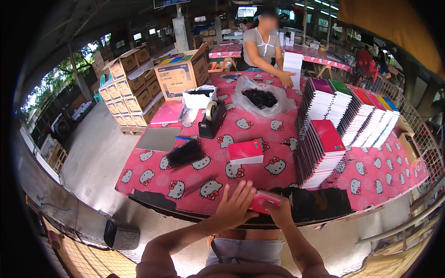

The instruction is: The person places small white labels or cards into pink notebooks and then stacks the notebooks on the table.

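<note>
At the table's near edge, my right hand (pixel 279 212) grips a small pink-red notebook (pixel 260 208), its thumb on top of the cover. My left hand (pixel 235 206) lies against the notebook's left side, fingers stretched out and held flat. Just beyond my hands, a pink-red notebook or short pile of them (pixel 245 150) rests on the tablecloth. A bundle of black binding coils (pixel 185 155) lies to the left, and a few loose coils (pixel 200 185) sit nearer me. On the right rises a tall stack of pink-red spiral notebooks (pixel 320 150).
A black tape dispenser (pixel 212 121), a grey board (pixel 158 139) and a plastic bag of black coils (pixel 262 98) stand farther back. More notebook stacks (pixel 366 116) fill the right side. Across the table, a person (pixel 264 44) handles a white paper stack (pixel 292 69). Cartons (pixel 132 88) stand left.
</note>
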A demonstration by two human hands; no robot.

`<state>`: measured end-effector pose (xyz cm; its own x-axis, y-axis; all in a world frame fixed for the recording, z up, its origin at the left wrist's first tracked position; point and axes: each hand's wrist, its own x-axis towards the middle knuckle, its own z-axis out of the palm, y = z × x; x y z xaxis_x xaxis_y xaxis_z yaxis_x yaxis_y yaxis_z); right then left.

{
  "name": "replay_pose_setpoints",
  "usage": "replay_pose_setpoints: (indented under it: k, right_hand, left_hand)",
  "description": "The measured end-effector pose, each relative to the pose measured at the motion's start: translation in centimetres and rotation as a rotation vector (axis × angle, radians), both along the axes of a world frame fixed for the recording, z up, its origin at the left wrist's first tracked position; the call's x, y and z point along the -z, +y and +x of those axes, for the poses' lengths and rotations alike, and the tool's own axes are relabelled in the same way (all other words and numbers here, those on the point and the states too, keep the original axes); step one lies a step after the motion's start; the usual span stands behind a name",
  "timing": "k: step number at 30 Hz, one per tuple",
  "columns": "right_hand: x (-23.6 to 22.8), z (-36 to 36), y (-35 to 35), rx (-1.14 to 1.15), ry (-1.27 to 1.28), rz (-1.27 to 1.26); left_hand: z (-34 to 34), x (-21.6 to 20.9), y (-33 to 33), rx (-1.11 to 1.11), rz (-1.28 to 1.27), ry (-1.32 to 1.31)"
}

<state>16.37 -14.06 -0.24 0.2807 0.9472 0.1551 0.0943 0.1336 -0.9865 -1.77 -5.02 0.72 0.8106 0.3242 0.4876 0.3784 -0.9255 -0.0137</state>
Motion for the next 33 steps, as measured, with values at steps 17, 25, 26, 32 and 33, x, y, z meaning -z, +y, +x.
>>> replay_pose_setpoints:
  k: [17,25,26,32,33]
  right_hand:
    - [4.5,1.8,0.8,-0.121,-0.079,-0.044]
    - [5.2,1.7,0.9,-0.091,-0.114,-0.016]
    - [5.1,1.7,0.8,-0.087,-0.123,-0.024]
    - [4.5,1.4,1.3,-0.046,-0.223,0.015]
    - [4.5,1.8,1.5,-0.051,-0.228,-0.012]
  left_hand:
    - [1.0,-1.8,3.7,0.292,-0.164,-0.097]
    - [1.4,-1.4,2.1,0.106,0.027,0.028]
    - [1.1,-0.5,1.3,0.084,0.020,0.051]
    - [-0.5,4.0,-1.5,0.034,-0.007,0.142]
    - [1.0,1.6,0.2,-0.037,0.019,0.094]
